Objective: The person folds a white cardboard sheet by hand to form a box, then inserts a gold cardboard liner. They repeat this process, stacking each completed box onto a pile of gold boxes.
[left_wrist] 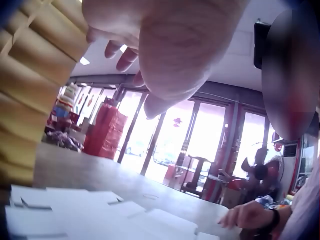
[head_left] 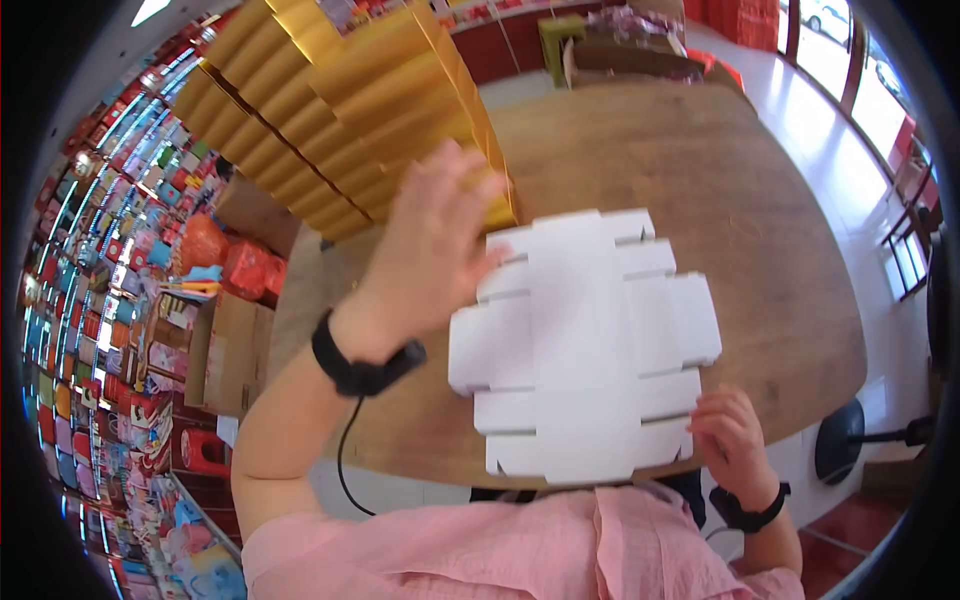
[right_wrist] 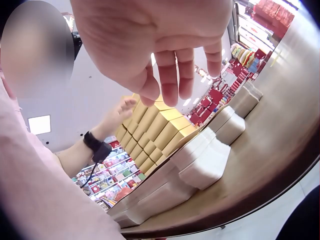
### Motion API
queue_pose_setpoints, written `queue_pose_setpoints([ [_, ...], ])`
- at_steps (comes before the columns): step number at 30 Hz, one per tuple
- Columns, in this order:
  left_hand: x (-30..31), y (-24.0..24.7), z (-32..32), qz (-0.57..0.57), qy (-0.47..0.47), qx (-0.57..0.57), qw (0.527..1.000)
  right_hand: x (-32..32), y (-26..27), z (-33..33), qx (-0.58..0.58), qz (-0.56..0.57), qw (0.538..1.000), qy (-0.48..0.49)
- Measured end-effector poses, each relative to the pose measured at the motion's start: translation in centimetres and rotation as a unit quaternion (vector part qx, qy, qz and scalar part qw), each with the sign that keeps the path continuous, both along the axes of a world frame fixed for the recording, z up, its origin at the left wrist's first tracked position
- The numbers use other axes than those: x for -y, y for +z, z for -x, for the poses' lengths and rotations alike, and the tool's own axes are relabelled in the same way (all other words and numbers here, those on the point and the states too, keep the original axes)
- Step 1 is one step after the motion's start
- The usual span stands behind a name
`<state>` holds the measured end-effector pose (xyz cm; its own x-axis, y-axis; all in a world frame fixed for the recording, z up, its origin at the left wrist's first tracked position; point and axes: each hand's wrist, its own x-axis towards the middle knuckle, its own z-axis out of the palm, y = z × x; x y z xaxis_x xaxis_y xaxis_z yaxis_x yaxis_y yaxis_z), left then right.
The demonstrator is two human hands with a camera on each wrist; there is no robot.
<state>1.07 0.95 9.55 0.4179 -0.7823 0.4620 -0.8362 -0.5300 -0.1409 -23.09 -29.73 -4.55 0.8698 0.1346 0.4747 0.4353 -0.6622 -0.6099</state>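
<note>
A stack of flat white cardboard box blanks (head_left: 585, 350) with slotted flaps lies on the wooden table in front of me. My left hand (head_left: 425, 235), blurred, is raised over the stack's upper left side with its fingers spread and nothing in them. Behind it rises a tall stack of gold boxes (head_left: 370, 120). At the lower right edge of the blanks is my right hand (head_left: 732, 440), its fingers loosely bent. In the right wrist view those fingers (right_wrist: 170, 85) hang down beside the thick white stack (right_wrist: 205, 160) and hold nothing.
The wooden table (head_left: 790, 250) has a rounded right edge. An open carton (head_left: 630, 75) stands beyond its far side, and another cardboard box (head_left: 235, 350) is at the left. A black cable (head_left: 343, 465) hangs from my left wrist strap. Shelves of colourful goods line the left.
</note>
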Motion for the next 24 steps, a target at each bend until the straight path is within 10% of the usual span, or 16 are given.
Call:
queue_pose_setpoints([
  [5, -0.6, -10.8, 13.5, -0.151, -0.067, -0.338, 0.927, -2.0, -0.3, -0.6, -0.087, 0.038, 0.994, 0.058],
  [24, 0.5, -9.0, 10.4, -0.182, -0.05, -0.493, 0.849, -5.0, 2.8, -5.9, -0.191, 0.232, 0.946, 0.126],
])
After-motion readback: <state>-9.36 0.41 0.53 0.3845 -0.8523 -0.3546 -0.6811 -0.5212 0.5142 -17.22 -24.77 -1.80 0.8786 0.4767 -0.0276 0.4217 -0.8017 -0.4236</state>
